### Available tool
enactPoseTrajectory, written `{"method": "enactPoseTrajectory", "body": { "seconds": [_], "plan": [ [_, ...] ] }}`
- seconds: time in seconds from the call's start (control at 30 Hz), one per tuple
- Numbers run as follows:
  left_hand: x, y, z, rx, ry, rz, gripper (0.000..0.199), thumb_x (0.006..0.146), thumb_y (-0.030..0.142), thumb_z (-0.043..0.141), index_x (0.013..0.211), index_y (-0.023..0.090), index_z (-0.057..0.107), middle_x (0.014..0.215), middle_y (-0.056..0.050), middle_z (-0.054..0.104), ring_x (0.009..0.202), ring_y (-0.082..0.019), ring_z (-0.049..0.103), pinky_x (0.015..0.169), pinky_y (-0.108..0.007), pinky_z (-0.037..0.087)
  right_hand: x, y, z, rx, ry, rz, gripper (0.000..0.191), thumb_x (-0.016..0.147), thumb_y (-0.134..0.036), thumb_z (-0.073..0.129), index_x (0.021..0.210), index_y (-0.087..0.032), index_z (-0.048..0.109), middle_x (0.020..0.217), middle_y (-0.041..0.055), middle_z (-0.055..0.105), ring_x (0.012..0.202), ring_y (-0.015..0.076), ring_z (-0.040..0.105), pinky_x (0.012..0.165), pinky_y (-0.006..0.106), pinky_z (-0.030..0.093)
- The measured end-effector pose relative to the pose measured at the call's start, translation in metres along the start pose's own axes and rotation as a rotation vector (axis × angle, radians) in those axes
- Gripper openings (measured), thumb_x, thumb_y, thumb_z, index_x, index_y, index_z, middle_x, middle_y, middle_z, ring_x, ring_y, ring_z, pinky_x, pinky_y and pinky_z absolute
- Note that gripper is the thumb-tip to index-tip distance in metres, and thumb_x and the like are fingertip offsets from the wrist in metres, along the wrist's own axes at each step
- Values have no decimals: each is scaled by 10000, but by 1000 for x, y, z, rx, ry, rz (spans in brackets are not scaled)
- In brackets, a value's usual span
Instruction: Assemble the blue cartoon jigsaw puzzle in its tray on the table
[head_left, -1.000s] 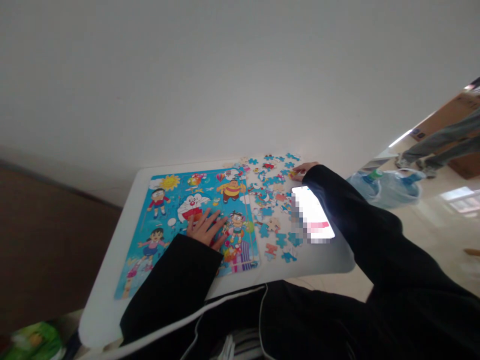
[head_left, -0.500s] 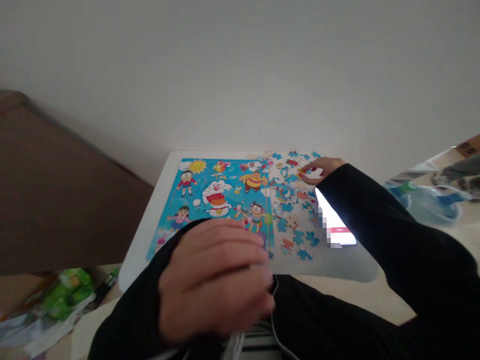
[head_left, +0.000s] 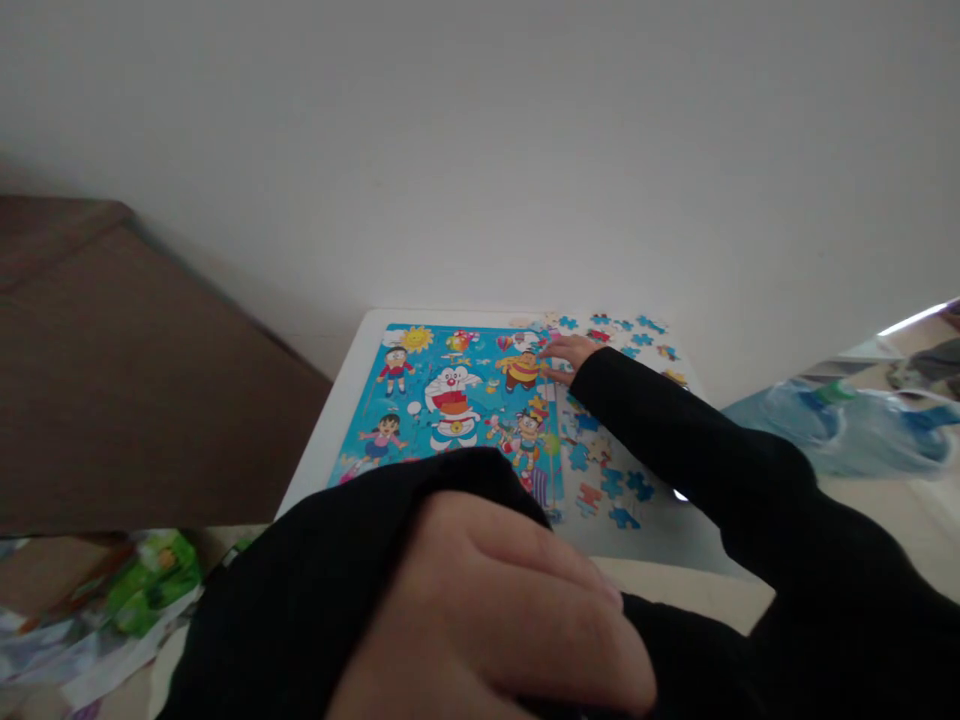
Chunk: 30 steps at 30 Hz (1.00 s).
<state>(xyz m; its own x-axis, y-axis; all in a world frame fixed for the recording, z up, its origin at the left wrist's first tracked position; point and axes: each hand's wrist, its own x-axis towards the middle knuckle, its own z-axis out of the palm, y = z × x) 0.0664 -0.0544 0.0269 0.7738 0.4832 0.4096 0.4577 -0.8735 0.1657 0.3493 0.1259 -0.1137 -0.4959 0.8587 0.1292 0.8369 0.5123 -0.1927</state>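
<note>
Here's the white worktop (head_left: 352,395), a blue cartoon jigsaw puzzle (head_left: 450,395) lying across its left side, and loose blue and tan jigsaw pieces (head_left: 615,485) scattered just to its right. Beyond the worktop on the right sits a clear plastic bag (head_left: 847,430); crumpled green packaging (head_left: 154,585) lies lower left. The right hand (head_left: 574,352) reaches in, touching the puzzle's top right beside the yellow-striped character (head_left: 521,370), fingers slightly parted; any grip, can't tell. The left hand (head_left: 487,620) looms blurred near the camera, fingers together, in front of the puzzle's near edge.
</note>
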Motion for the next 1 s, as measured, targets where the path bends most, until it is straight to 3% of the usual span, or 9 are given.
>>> {"method": "enactPoseTrajectory", "body": {
  "seconds": [0.1,0.17,0.23,0.3,0.37,0.43,0.53,0.8,1.0],
  "plan": [
    [28,-12,-2,-181,65,16,267,612,445,627,878,471,639,810,31,673,808,-252,627,666,-432,560,20,12,3,-87,-38,128,392,786,-290,576,1167,-200,585,1200,82,585,1083,229,547,953,367,411],
    [55,-38,15,-266,139,89,126,754,343,570,858,362,639,794,26,654,732,-160,615,664,-315,548,30,17,6,-114,-115,170,393,780,-296,589,1166,-224,581,1211,70,579,1095,211,540,948,337,412],
    [79,-79,50,-256,223,-2,115,822,271,515,779,229,613,736,2,618,681,-123,584,667,-268,519,34,19,7,-127,-164,190,358,768,-318,604,1113,-224,613,1155,70,608,1063,203,558,919,304,425],
    [92,-125,97,-189,112,-168,174,826,293,493,851,175,618,857,-47,634,801,-152,602,768,-304,510,33,23,6,-142,-178,215,323,743,-339,625,1040,-214,648,1057,77,642,1001,211,585,879,299,444],
    [93,-164,143,-180,-19,-206,233,795,282,521,958,148,619,1021,-102,633,974,-196,592,895,-344,472,28,29,2,-165,-188,254,318,717,-354,641,1002,-214,660,998,80,652,955,226,600,849,321,456],
    [88,-189,180,-178,-44,-231,256,791,260,523,1004,155,618,1150,-116,600,1096,-216,545,996,-383,401,20,33,-3,-181,-192,286,344,708,-376,643,1014,-220,657,1023,84,645,955,238,597,842,340,458],
    [82,-207,212,-180,-62,-284,277,800,276,529,1034,161,620,1195,-120,583,1152,-228,513,991,-402,413,3,27,-6,-138,-157,252,372,739,-419,602,1046,-213,647,1028,88,646,939,224,604,831,327,462],
    [82,-220,230,-185,-78,-311,391,796,369,564,1127,165,606,1290,-128,504,1182,-287,478,1039,-432,353,-40,-36,23,77,-22,1,351,705,-455,623,925,-189,693,859,83,682,804,210,636,738,304,493],
    [82,-216,224,-182,-78,-323,415,793,371,568,1143,148,595,1285,-124,511,1181,-279,479,1043,-424,347,-40,-43,42,43,-15,-94,411,662,-423,677,994,-181,678,890,95,680,791,232,633,723,337,494]
  ]
}}
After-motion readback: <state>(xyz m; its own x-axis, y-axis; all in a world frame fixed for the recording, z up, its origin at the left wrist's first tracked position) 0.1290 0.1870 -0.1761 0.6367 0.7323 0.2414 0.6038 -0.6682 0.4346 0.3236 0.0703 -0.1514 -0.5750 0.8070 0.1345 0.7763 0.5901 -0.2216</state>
